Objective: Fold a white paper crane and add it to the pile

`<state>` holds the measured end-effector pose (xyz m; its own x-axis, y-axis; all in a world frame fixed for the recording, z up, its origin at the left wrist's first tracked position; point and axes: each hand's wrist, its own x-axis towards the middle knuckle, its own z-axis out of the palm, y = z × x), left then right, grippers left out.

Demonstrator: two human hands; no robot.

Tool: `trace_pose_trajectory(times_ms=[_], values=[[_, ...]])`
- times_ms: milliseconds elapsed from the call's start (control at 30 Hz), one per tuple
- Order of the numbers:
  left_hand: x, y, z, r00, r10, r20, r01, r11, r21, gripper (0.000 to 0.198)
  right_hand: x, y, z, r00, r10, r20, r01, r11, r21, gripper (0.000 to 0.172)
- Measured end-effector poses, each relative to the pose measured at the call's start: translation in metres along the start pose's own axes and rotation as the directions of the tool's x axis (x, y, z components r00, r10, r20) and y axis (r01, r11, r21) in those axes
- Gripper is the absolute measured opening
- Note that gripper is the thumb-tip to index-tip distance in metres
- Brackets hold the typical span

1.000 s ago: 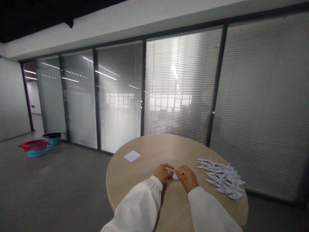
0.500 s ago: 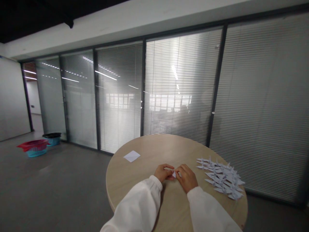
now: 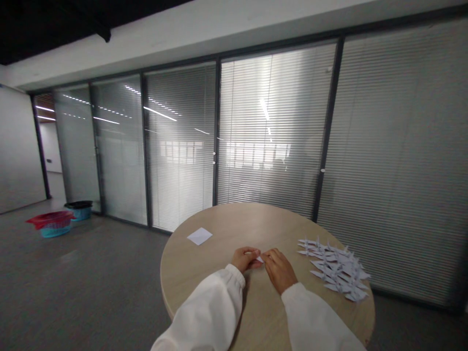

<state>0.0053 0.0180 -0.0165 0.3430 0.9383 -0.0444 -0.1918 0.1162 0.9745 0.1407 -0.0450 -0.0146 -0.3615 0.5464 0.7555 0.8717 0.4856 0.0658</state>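
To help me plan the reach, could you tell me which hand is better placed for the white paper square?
Probably the left hand: it lies nearer the white paper square, while the right hand sits farther off, toward the paper cranes.

My left hand (image 3: pixel 244 259) and right hand (image 3: pixel 280 270) hide most of the folded paper (image 3: pixel 259 259); the bottom edge cuts off my sleeves (image 3: pixel 204 312).

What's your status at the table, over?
Left hand, right hand pinching small folded white paper. Paper cranes piled right of them, not in the way.
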Motion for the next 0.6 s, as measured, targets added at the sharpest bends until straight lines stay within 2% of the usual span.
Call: trace_pose_trajectory(times_ms=[167, 267, 400, 500, 600], values=[[0.001, -0.001, -0.002, 0.997, 0.016, -0.079, -0.016, 1.000, 0.000, 0.040, 0.002, -0.008, -0.003, 1.000, -0.024, -0.002, 0.024, 0.999, 0.042, 0.026], [-0.001, 0.000, -0.002, 0.997, 0.016, -0.077, -0.018, 1.000, -0.017, 0.038, 0.001, -0.009, -0.005, 1.000, -0.002, 0.003, 0.002, 0.994, 0.109, 0.028], [-0.004, 0.003, 0.000, 0.999, 0.029, -0.035, -0.029, 1.000, 0.002, 0.039, -0.001, 0.002, 0.000, 0.987, 0.150, -0.059, -0.127, 0.950, 0.286, 0.025], [-0.007, 0.006, 0.003, 0.998, 0.063, -0.001, -0.063, 0.997, 0.044, 0.042, -0.003, 0.013, 0.007, 0.946, 0.296, -0.130, -0.225, 0.892, 0.392, 0.023], [-0.009, 0.007, 0.005, 0.992, 0.118, 0.040, -0.121, 0.991, 0.058, 0.043, -0.005, 0.019, 0.013, 0.905, 0.416, -0.082, -0.334, 0.819, 0.467, 0.024]])
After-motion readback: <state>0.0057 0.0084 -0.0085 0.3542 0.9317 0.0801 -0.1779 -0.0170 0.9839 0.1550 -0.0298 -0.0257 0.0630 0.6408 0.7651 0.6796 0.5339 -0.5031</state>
